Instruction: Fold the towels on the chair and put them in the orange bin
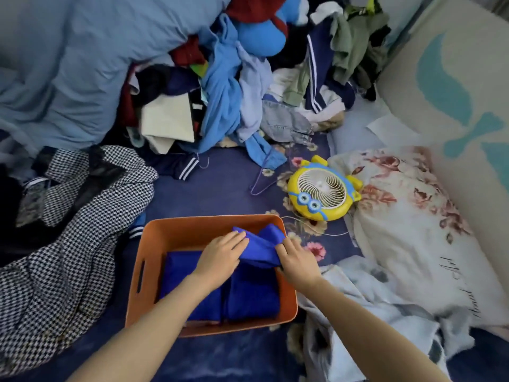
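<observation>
An orange bin (139, 260) with a slot handle sits on the dark blue floral bedsheet in front of me. Folded deep-blue towels (248, 296) lie flat on its bottom, side by side. Another blue towel (260, 244) is bunched over the bin's far right corner. My left hand (221, 253) rests palm down on this towel's left end. My right hand (296, 259) pinches its right end at the bin's right rim. No chair is in view.
A big heap of mixed clothes (225, 86) fills the back. A houndstooth garment (68, 230) lies left of the bin. A yellow cartoon fan (322, 191) and a floral pillow (413, 216) are at right. A wire hanger (261, 177) lies beyond the bin.
</observation>
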Demonstrator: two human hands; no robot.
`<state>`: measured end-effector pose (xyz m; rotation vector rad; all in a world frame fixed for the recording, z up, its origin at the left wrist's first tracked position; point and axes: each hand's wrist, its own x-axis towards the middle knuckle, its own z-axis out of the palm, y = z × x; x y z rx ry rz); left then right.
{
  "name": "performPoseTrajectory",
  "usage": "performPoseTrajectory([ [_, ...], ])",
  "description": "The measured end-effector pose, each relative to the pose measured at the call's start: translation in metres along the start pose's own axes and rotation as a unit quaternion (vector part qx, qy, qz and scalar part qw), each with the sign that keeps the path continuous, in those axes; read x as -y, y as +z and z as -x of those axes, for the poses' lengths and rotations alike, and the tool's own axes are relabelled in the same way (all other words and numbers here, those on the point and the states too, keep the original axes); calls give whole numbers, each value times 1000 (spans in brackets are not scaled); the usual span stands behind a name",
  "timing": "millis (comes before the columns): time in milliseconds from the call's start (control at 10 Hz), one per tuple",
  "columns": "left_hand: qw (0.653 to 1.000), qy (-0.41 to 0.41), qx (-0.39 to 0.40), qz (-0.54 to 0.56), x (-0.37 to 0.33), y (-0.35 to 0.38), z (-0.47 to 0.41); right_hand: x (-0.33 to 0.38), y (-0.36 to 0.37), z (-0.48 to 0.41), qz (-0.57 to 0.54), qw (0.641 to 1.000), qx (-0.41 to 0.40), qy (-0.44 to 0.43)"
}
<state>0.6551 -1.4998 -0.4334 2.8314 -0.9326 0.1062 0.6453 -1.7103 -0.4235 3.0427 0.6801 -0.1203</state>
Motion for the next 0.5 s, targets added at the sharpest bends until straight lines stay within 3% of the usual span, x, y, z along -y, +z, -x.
performPoseTrajectory([
  [100,992,-6,128,-9,-14,61,28,9,55,-2,81,989,93,-76],
  [200,959,-40,281,-7,-24,97,45,25,90,-3,93,955,265,-97],
  [300,898,-78,434,-3,-30,116,51,34,123,5,115,895,413,-122],
  [400,889,-101,445,26,-39,116,49,36,128,6,118,885,433,-125],
  [500,894,-131,424,52,-42,101,42,37,111,-3,104,903,403,-110],
])
